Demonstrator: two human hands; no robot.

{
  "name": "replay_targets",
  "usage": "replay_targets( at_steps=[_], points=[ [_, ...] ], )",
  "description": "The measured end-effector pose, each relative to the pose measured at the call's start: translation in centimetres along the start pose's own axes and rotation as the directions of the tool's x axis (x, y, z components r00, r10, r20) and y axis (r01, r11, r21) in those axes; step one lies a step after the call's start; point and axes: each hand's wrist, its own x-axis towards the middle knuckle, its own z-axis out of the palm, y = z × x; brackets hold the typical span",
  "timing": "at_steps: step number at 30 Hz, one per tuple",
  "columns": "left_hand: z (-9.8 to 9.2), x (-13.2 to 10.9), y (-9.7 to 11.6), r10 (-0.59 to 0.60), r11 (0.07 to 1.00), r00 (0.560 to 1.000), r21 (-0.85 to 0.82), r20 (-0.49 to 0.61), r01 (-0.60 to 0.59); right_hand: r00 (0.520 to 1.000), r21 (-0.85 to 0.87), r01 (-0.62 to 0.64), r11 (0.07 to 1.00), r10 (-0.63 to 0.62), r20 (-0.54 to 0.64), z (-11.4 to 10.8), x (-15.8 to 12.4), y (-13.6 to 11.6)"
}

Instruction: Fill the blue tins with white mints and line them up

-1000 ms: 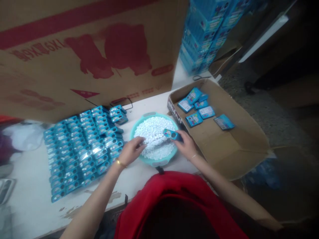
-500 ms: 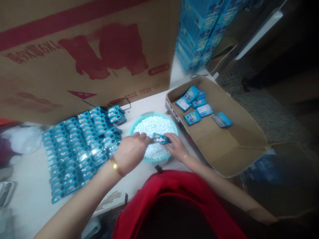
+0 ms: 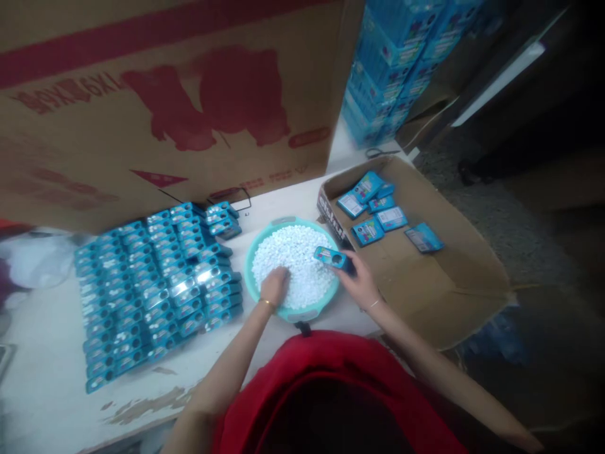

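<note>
My right hand (image 3: 360, 282) grips a small blue box (image 3: 326, 255) by its near end, over the right side of a turquoise basin (image 3: 250, 255). A dark round spot shows on the box's upward side. Small white pellets (image 3: 302, 252) fill the basin. My left hand (image 3: 275, 287) is closed and dips into the pellets at the left of the basin; whatever its fingers hold is hidden. To the left stand rows of similar blue boxes (image 3: 155, 284), packed side by side on the white table (image 3: 208, 359).
A shallow open carton (image 3: 425, 296) with several blue packs (image 3: 368, 232) inside stands right of the basin. Behind rises a large cardboard box (image 3: 227, 151). Stacked blue packs (image 3: 392, 69) and scissors (image 3: 378, 152) are at the back right. A plastic bag (image 3: 38, 261) lies far left.
My left hand has moved from the mouth of the blue box down into the pellets. My right hand has shifted slightly right with the box, which has turned to show its dark spot.
</note>
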Motion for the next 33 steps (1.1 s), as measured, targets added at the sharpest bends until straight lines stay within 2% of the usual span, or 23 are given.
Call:
replay_targets(
  at_steps=[2,5,8,11,15,18,21,24,28,30,31,33],
  points=[
    [0.9,0.4,0.6,0.005,0.998,1.000,-0.065,-0.028,-0.007,0.999,0.017,-0.031,0.999,0.032,-0.007,0.0,0.0,0.2],
    [0.0,-0.2,0.0,0.030,0.990,0.999,-0.140,-0.035,-0.034,0.999,0.018,-0.049,0.999,0.049,-0.007,0.0,-0.2,0.3],
    [-2.9,-1.8,-0.8,0.105,0.966,0.992,-0.230,-0.063,-0.117,1.000,-0.014,-0.018,1.000,0.019,0.007,0.0,-0.3,0.3],
    [-7.0,-3.4,-0.2,0.219,0.939,0.970,-0.248,-0.109,-0.240,0.998,-0.062,0.061,0.996,-0.060,0.027,0.3,-0.2,0.1],
    [-12.2,-4.4,2.3,0.339,0.929,0.939,-0.137,-0.057,-0.344,0.981,-0.106,0.183,0.977,-0.175,0.082,1.0,0.0,-0.5],
    [-14.8,-4.3,4.5,0.400,0.917,0.917,0.007,0.009,-0.400,0.964,-0.118,0.253,0.960,-0.241,0.112,1.5,0.1,-1.0],
    [-16.3,-4.3,7.0,0.422,0.872,0.900,0.224,0.109,-0.435,0.945,-0.124,0.317,0.940,-0.302,0.121,2.0,0.0,-1.2],
    [-17.3,-4.9,10.1,0.365,0.787,0.912,0.462,0.188,-0.410,0.932,-0.111,0.350,0.930,-0.335,0.134,2.6,-0.2,-1.1],
    [-18.6,-6.2,13.2,0.332,0.692,0.916,0.602,0.226,-0.399,0.939,-0.068,0.320,0.945,-0.306,0.159,3.3,-0.6,-0.9],
    [-19.0,-6.4,12.8,0.318,0.707,0.928,0.604,0.193,-0.368,0.949,-0.057,0.286,0.957,-0.274,0.155,3.2,-0.6,-0.9],
    [-19.0,-6.3,11.9,0.299,0.733,0.941,0.594,0.158,-0.332,0.956,-0.050,0.265,0.963,-0.256,0.147,3.1,-0.6,-0.9],
    [-18.1,-5.6,8.7,0.218,0.798,0.973,0.559,0.080,-0.225,0.971,-0.036,0.213,0.976,-0.208,0.114,2.5,-0.6,-0.9]
  ],
)
